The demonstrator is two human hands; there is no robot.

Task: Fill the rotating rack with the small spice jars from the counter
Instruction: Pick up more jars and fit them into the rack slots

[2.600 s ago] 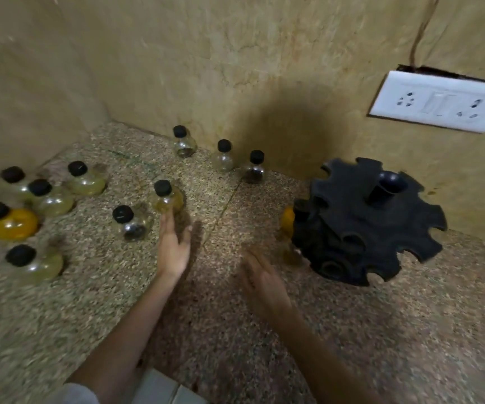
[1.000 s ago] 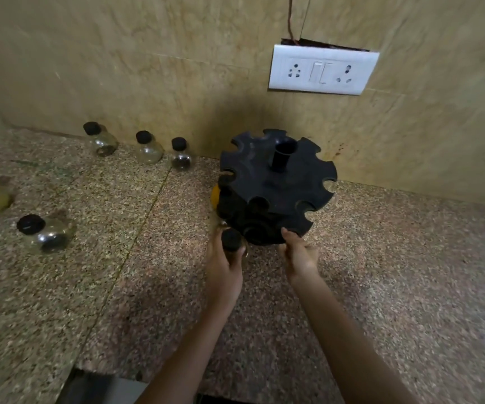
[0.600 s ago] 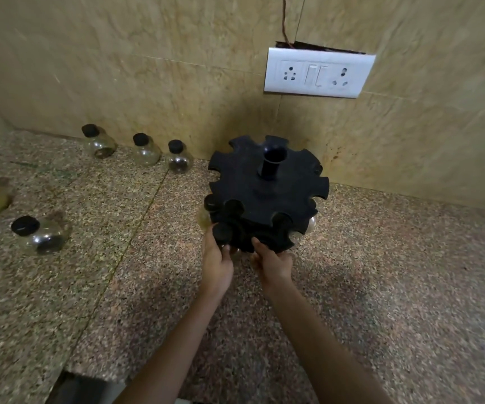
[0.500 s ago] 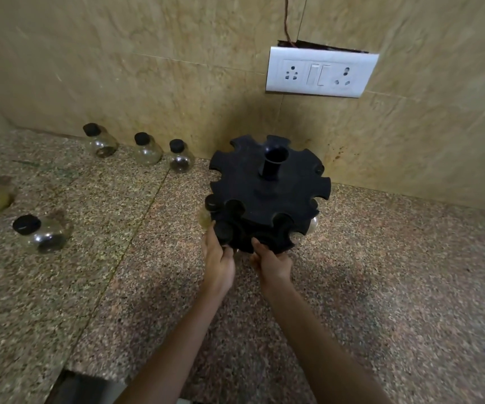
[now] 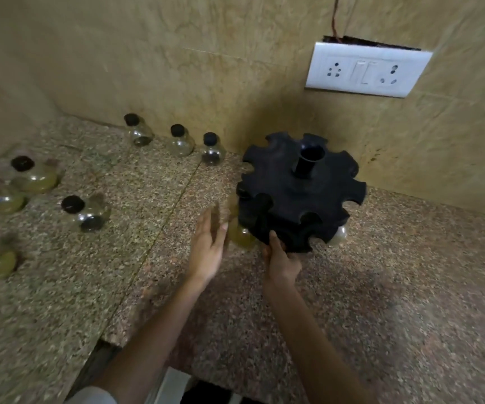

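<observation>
The black rotating rack (image 5: 299,191) stands on the counter near the back wall. A yellowish jar (image 5: 242,236) sits in its lower left slot, and a pale jar (image 5: 338,236) shows at its lower right. My right hand (image 5: 280,258) grips the rack's front lower edge. Just left of the rack, my left hand (image 5: 209,246) is open and blurred, holding nothing. Three clear jars (image 5: 178,139) with black caps line the back wall. Several more jars, one with dark contents (image 5: 85,212), stand at the left.
The speckled granite counter (image 5: 381,301) has a seam running diagonally left of the rack. A white socket plate (image 5: 366,70) hangs on the tiled wall above. The counter's front edge lies by my forearms.
My left hand has let go of the jar in the rack and drawn back to the left, open. The view has swung left, bringing more counter jars into sight. My right hand stays on the rack.
</observation>
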